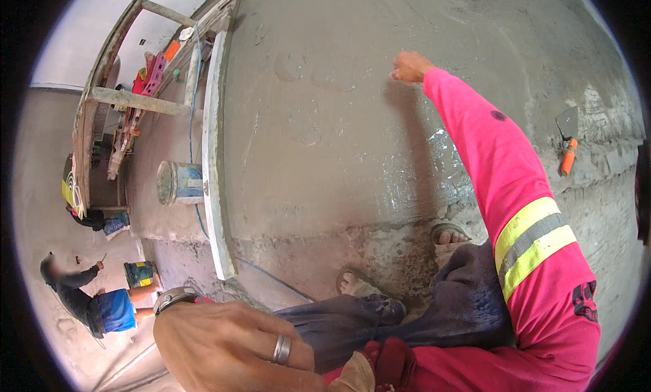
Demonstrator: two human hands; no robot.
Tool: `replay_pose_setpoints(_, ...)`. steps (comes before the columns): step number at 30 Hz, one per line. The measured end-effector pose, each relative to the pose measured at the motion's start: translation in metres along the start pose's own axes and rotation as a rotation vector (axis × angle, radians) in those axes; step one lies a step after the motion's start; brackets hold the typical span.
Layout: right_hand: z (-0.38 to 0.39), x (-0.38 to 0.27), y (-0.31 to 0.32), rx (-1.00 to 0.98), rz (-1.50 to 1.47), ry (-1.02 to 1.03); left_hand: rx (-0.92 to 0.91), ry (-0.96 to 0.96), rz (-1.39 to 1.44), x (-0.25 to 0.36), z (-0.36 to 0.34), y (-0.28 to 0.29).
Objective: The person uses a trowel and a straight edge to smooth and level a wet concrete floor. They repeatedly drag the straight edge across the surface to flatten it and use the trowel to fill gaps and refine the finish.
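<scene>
"Where was the left hand [227,344]?"
"Low, its grip impossible to tell. Beyond, wet mortar [312,154] spread, the right hand [410,67] curled above it; holding what, I couldn't tell."
"How best to reach?"
"Lightly, I'd judge, clear of the mortar; the orange-handled trowel [569,154] lay farther right."

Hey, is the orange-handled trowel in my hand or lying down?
Lying down: the trowel rests on the grey surface, apart from both the left hand and right hand.
</scene>
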State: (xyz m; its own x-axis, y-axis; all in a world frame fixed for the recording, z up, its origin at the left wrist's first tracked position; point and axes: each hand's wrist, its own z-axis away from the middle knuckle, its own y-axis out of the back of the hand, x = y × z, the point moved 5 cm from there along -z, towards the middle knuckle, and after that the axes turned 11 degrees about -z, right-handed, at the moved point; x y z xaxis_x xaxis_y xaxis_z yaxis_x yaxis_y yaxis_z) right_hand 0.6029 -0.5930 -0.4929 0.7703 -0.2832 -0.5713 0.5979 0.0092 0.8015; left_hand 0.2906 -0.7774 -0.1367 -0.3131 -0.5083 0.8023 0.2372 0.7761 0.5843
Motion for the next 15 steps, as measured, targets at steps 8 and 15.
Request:
replay_pose_setpoints(8,-0.010,-0.014,-0.005,0.005,-0.045,0.069,-0.059,0.123,-0.051,-0.011,0.043,0.036)
replay_pose_setpoints(15,0.005,0.002,0.016,-0.051,-0.020,0.003,0.602,1.350,-0.678,-0.186,0.234,0.091)
